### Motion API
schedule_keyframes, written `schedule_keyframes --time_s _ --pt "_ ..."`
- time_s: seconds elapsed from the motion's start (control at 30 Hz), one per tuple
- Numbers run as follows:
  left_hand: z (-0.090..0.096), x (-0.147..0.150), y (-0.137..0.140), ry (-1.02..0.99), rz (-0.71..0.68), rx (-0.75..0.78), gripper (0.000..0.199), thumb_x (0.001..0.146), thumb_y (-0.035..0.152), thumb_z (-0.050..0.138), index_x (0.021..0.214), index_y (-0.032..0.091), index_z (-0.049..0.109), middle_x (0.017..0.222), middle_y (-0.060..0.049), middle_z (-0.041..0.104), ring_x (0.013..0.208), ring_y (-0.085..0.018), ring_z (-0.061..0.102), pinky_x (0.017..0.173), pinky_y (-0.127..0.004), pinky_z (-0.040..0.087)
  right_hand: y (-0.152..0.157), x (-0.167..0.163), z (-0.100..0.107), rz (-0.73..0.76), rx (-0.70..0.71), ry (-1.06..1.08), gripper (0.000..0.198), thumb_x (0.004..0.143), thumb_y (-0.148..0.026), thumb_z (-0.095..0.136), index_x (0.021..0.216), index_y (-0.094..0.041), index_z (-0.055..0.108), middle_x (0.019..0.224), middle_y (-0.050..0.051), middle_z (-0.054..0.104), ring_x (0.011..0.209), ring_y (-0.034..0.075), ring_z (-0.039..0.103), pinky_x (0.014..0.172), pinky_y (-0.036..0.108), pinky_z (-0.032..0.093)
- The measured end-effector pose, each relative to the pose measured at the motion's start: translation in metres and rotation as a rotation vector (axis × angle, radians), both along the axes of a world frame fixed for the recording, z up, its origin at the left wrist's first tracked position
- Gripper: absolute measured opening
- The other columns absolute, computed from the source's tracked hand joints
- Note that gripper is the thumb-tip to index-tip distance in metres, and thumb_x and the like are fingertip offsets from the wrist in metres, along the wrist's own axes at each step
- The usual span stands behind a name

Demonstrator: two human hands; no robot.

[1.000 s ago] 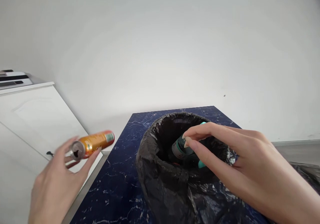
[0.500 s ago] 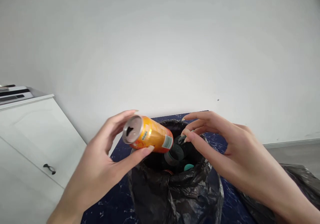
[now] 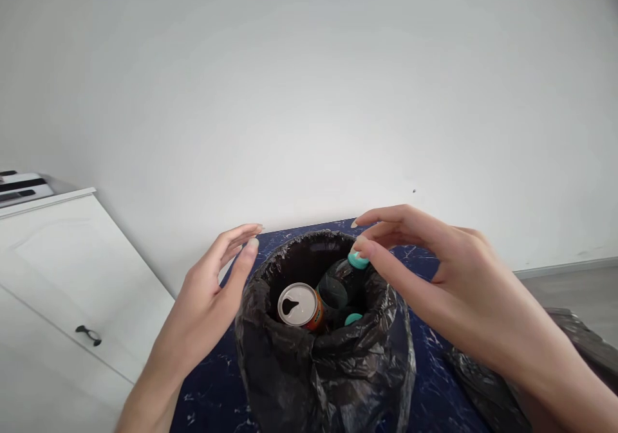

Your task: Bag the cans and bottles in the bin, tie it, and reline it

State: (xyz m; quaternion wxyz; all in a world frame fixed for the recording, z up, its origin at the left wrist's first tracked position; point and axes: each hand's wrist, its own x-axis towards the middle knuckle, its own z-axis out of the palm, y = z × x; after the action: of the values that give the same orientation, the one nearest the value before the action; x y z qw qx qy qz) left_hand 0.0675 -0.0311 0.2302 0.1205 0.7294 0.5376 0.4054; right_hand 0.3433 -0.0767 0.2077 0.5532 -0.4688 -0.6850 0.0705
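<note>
My right hand pinches the teal cap of a bottle leaning toward one o'clock in the bag; my left hand, fingers spread and empty, hovers at nine o'clock; the can lies between, nearer my left.

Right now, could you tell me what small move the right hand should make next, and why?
Probably press the dark bottle a little deeper into the black bag. The right hand has its fingertips on the teal cap, which stands at the bag's rim, while the orange can lies lower inside. The left hand is open beside the bag.
</note>
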Motion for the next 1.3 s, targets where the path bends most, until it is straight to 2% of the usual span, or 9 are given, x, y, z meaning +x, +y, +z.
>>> schedule_keyframes --time_s 0.17,0.3,0.43,0.57,0.7,0.83,0.97,1.13,1.3 --pt "-0.017 -0.025 0.021 0.022 0.049 -0.196 0.072 0.101 0.086 0.039 0.15 0.039 0.06 0.168 -0.004 0.055 0.158 -0.033 0.046 0.134 -0.057 0.029 0.011 0.006 -0.004 -0.047 -0.035 0.035 0.016 0.102 -0.041 0.066 0.11 -0.032 0.077 0.1 0.001 0.084 0.093 0.021 0.08 0.048 0.023 0.047" --pt "-0.034 -0.044 0.04 -0.027 0.035 -0.466 0.079 0.097 0.091 0.035 0.159 0.045 0.052 0.178 0.002 0.04 0.165 -0.035 0.036 0.134 -0.058 0.028 0.043 0.025 -0.022 -0.101 -0.122 0.118 0.026 0.1 -0.051 0.067 0.111 -0.029 0.077 0.106 0.005 0.084 0.101 0.027 0.08 0.077 0.036 0.061" --pt "-0.043 -0.051 0.052 -0.203 -0.005 -0.662 0.087 0.095 0.093 0.035 0.161 0.039 0.053 0.173 -0.004 0.048 0.16 -0.036 0.044 0.128 -0.054 0.042 0.087 0.048 -0.053 -0.126 -0.358 0.0 0.037 0.105 -0.055 0.055 0.116 -0.024 0.072 0.107 0.011 0.083 0.103 0.031 0.078 0.089 0.047 0.059" --pt "-0.05 -0.051 0.058 -0.369 -0.117 -0.788 0.09 0.091 0.095 0.044 0.156 0.035 0.06 0.168 -0.005 0.056 0.155 -0.037 0.052 0.121 -0.045 0.051 0.11 0.055 -0.072 0.061 -0.681 -0.083 0.055 0.108 -0.067 0.04 0.095 -0.023 0.069 0.095 0.012 0.08 0.084 0.03 0.076 0.081 0.046 0.059" --pt "-0.049 -0.045 0.057 -0.558 -0.177 -0.698 0.076 0.092 0.083 0.063 0.149 0.033 0.066 0.163 -0.004 0.061 0.157 -0.035 0.05 0.111 -0.036 0.058 0.106 0.043 -0.068 0.287 -0.771 0.19 0.066 0.1 -0.084 0.047 0.114 -0.026 0.075 0.102 0.008 0.079 0.104 0.033 0.075 0.086 0.043 0.061" --pt "-0.041 -0.038 0.05 -0.566 -0.166 -0.545 0.073 0.089 0.07 0.078 0.154 0.04 0.06 0.154 -0.002 0.069 0.149 -0.033 0.059 0.097 -0.028 0.062 0.1 0.034 -0.058 0.362 -0.669 0.47 0.059 0.095 -0.075 0.07 0.133 -0.03 0.073 0.127 0.009 0.077 0.124 0.031 0.07 0.098 0.04 0.059" --pt "-0.037 -0.034 0.044 -0.552 -0.069 -0.437 0.072 0.082 0.069 0.086 0.146 0.043 0.066 0.153 -0.001 0.07 0.151 -0.031 0.057 0.093 -0.02 0.06 0.096 0.031 -0.051 0.402 -0.584 0.656 0.064 0.084 -0.058 0.089 0.137 -0.029 0.068 0.129 0.008 0.075 0.103 0.025 0.074 0.083 0.033 0.06" --pt "-0.037 -0.03 0.04 -0.631 0.038 -0.329 0.081 0.068 0.066 0.095 0.14 0.04 0.069 0.156 -0.004 0.068 0.153 -0.042 0.053 0.087 -0.028 0.067 0.084 0.027 -0.04 0.357 -0.41 0.704 0.062 0.079 -0.043 0.09 0.132 -0.03 0.063 0.109 0.003 0.074 0.08 0.02 0.07 0.069 0.031 0.058" --pt "-0.031 -0.031 0.035 -0.794 0.065 -0.189 0.059 0.067 0.046 0.097 0.119 0.035 0.072 0.145 0.001 0.074 0.128 -0.036 0.075 0.078 -0.027 0.069 0.072 0.023 -0.03 0.282 -0.273 0.81 0.052 0.075 -0.035 0.088 0.122 -0.033 0.065 0.093 -0.002 0.068 0.064 0.016 0.06 0.056 0.028 0.05"
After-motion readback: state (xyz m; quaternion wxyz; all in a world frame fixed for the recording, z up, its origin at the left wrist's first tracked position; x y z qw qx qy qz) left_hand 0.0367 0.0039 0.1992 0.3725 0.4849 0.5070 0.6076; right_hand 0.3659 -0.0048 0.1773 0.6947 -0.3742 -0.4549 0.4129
